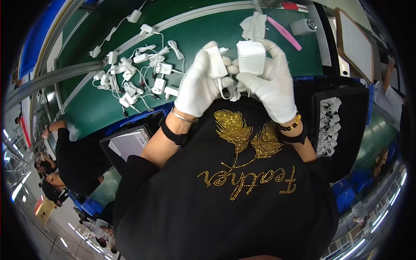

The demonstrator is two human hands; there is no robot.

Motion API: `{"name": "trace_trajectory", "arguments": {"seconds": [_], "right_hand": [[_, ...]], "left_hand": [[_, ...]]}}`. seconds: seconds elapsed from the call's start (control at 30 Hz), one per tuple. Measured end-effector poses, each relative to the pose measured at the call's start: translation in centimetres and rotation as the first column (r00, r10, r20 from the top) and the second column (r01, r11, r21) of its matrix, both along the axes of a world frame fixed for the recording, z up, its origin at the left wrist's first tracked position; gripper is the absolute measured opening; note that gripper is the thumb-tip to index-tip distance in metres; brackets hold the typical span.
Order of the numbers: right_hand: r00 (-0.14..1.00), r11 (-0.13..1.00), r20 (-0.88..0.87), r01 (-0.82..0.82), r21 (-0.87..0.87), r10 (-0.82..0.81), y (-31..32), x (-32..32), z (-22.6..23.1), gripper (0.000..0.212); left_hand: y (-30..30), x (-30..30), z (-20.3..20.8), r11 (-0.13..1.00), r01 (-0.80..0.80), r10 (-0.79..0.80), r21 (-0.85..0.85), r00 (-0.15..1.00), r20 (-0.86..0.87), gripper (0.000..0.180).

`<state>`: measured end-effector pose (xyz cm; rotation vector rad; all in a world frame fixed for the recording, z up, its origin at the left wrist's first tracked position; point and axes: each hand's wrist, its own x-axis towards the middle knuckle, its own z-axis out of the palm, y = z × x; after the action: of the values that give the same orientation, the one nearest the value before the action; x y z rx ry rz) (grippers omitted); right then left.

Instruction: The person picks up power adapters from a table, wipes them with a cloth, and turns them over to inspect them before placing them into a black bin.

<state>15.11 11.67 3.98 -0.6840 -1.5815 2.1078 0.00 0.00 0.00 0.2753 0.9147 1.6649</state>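
Observation:
Both my hands wear white gloves and are raised close in front of my chest. My left hand (197, 84) grips a white power adapter (216, 62) by its narrow side, its white cable (229, 91) dangling below. My right hand (271, 82) holds a second white power adapter (251, 57), a squarish block, pinched between thumb and fingers. The two adapters are close together, almost touching. My black shirt with a gold feather pattern fills the lower part of the view.
A green conveyor belt (203, 32) carries a pile of white adapters with cables (134, 76) at the left. A white cloth (254, 25), a pink file (284, 32) and a small grey device (303, 26) lie farther back. A black tray of adapters (329, 125) stands at the right. Other people sit at the left.

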Motion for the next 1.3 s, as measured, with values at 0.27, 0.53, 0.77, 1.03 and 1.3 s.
{"name": "trace_trajectory", "arguments": {"seconds": [0.27, 0.53, 0.77, 1.03, 1.3], "right_hand": [[0.975, 0.939, 0.195, 0.029, 0.341, -0.101, -1.1, -2.4, 1.2, 0.070], [0.836, 0.614, 0.480, -0.237, 0.753, -0.266, -1.2, -5.7, -1.1, 0.072], [0.949, 0.819, -0.215, 0.070, -0.570, -0.231, 2.0, -4.7, -2.5, 0.069], [0.854, 0.469, -0.424, -0.254, -0.846, -0.301, 4.4, -7.2, -1.1, 0.075], [0.775, 0.463, -0.554, -0.388, -0.797, -0.304, 4.3, -7.3, -2.1, 0.073]], "left_hand": [[1.7, -0.9, 0.3, 0.945, -0.107, -0.088, 0.307, 0.824, 0.560, 0.047], [3.0, 0.1, 1.1, 0.968, -0.247, 0.238, 0.051, 0.961, 0.138, 0.048], [7.4, -14.6, -3.8, 0.954, -0.298, 0.010, -0.021, 0.102, -0.995, 0.068], [19.5, -29.9, -11.8, 0.967, -0.237, -0.115, 0.095, -0.736, -0.668, 0.070], [24.0, -30.7, -13.1, 0.687, -0.476, -0.726, -0.548, -0.484, -0.489, 0.049]]}}
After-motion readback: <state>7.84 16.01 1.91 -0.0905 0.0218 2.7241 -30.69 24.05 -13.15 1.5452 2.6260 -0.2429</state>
